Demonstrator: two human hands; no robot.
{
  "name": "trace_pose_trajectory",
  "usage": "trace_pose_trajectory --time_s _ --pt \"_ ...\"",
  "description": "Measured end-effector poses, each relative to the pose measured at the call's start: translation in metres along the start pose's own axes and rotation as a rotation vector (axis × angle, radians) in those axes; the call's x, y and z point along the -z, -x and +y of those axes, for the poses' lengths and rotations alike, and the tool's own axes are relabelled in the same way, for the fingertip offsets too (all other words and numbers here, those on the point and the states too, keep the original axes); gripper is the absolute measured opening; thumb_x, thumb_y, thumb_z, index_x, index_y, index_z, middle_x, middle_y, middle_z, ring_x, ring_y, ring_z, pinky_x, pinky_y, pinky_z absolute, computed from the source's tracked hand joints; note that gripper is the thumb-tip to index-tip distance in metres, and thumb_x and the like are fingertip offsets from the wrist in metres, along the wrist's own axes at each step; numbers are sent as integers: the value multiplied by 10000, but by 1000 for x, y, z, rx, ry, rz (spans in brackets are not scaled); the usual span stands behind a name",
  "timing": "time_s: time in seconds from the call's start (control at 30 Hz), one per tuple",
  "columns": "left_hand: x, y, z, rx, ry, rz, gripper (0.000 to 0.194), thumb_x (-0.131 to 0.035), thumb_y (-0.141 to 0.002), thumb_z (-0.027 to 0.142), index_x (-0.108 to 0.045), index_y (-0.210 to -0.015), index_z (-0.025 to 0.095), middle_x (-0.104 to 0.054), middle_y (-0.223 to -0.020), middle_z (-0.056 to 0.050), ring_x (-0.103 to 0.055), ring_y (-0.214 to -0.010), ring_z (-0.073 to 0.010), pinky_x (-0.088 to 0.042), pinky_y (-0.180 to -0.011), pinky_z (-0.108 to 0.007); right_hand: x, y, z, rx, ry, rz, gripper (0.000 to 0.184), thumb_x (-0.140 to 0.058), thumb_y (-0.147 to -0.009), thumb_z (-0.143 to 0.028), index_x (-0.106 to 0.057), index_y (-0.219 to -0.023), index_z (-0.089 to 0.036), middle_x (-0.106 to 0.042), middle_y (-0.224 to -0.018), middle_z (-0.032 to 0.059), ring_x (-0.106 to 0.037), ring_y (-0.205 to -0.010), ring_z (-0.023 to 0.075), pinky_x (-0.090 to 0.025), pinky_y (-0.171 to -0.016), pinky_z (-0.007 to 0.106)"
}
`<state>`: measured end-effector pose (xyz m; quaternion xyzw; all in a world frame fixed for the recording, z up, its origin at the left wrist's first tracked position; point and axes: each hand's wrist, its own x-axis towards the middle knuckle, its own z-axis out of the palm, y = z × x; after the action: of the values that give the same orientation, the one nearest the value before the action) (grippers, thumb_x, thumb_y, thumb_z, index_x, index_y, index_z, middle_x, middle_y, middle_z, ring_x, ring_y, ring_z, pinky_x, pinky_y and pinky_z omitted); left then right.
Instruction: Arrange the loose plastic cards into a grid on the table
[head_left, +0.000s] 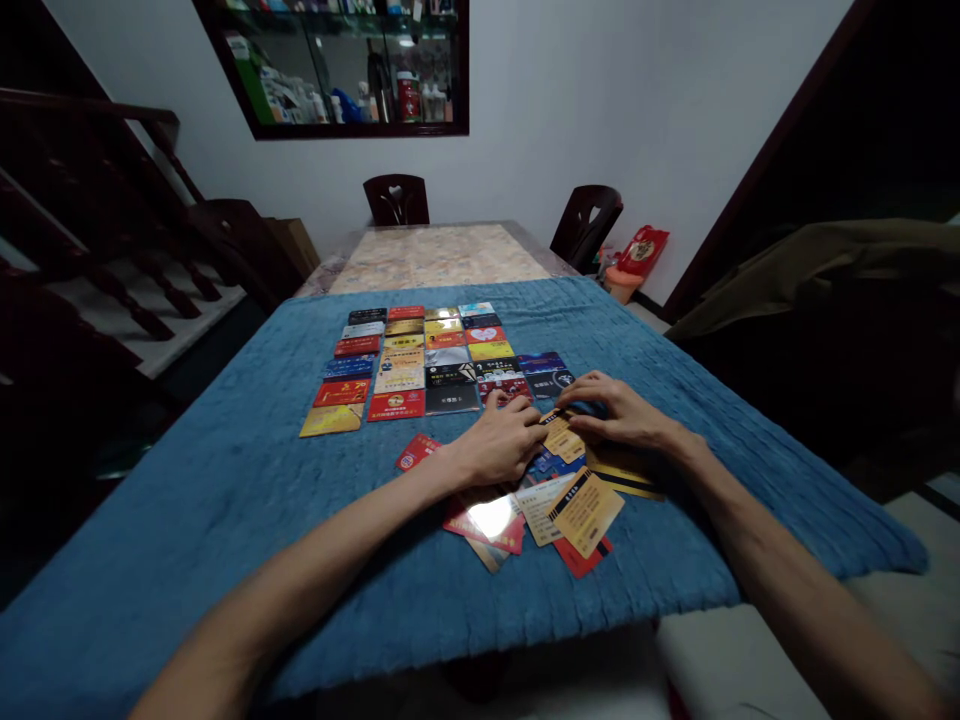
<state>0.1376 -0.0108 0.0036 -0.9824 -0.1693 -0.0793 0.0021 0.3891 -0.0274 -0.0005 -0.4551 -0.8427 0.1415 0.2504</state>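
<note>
A yellow plastic card with dark print lies between my two hands, above the loose pile. My right hand has thumb and fingers closed at its right edge. My left hand is closed, its curled fingertips at the card's left edge. Beneath and nearer me are overlapping loose cards: another yellow card, a whitish card, a red card with a bright glare, and a gold card. A red card is partly covered by my left forearm.
Beyond my hands, cards lie edge to edge in columns, including a black card and a yellow card. A blue cloth covers the near table; its far end shows a patterned top. Dark chairs stand around it.
</note>
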Motion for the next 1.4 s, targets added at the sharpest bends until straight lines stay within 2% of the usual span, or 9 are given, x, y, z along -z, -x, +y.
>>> trace_pose_trajectory --time_s 0.2,0.47,0.67,0.9,1.1,1.23,1.4 --pt "0 6 -3 27 20 8 249 -507 -1008 334 -686 -1026 162 -706 -1105 -96 -544 -1094 -263 -301 -1001 -517 -1 5 -6 -6 15 -73 317 -677 -852 -404 -756 -1113 -240 -726 -1150 101 -582 -1083 289 -466 -971 480" --pt "2 8 0 103 -3 9 338 -538 -979 444 -680 -969 137 -691 -1056 -114 -544 -1076 -287 -350 -958 -512 -5 8 -13 -22 27 -130 441 -721 -832 -514 -746 -1159 -219 -696 -1224 121 -559 -1133 302 -457 -996 487" --pt "2 8 2 125 27 23 296 -492 -992 381 -662 -1024 141 -679 -1083 -123 -545 -1059 -281 -377 -923 -495 -6 5 -18 13 13 -112 345 -715 -849 -463 -770 -1095 -227 -718 -1141 112 -584 -1070 285 -469 -965 472" --pt "6 7 -3 76 -2 20 312 -464 -1000 327 -703 -929 139 -705 -964 -116 -576 -1005 -270 -359 -936 -488 -5 7 -22 -7 -36 -55 282 -699 -871 -454 -784 -1036 -242 -732 -1033 90 -592 -1013 268 -487 -913 442" --pt "11 7 -15 108 140 90 290 -451 -1015 246 -718 -928 176 -732 -940 -69 -606 -936 -215 -379 -909 -412 -9 7 -20 -53 -77 25 268 -586 -948 -421 -786 -996 -247 -717 -940 74 -587 -981 253 -488 -875 399" --pt "7 5 -25 190 198 154 223 -506 -957 130 -723 -977 176 -732 -935 -67 -630 -904 -210 -427 -864 -381 -15 3 -12 -18 -85 59 241 -588 -932 -363 -779 -1000 -232 -703 -859 68 -583 -906 239 -490 -833 379" --pt "3 5 -31 201 193 171 304 -532 -865 22 -710 -1060 173 -729 -992 -79 -641 -965 -231 -469 -884 -408 -20 -1 -8 -33 -80 97 162 -607 -894 -286 -758 -899 -226 -691 -850 67 -588 -877 235 -497 -794 371"
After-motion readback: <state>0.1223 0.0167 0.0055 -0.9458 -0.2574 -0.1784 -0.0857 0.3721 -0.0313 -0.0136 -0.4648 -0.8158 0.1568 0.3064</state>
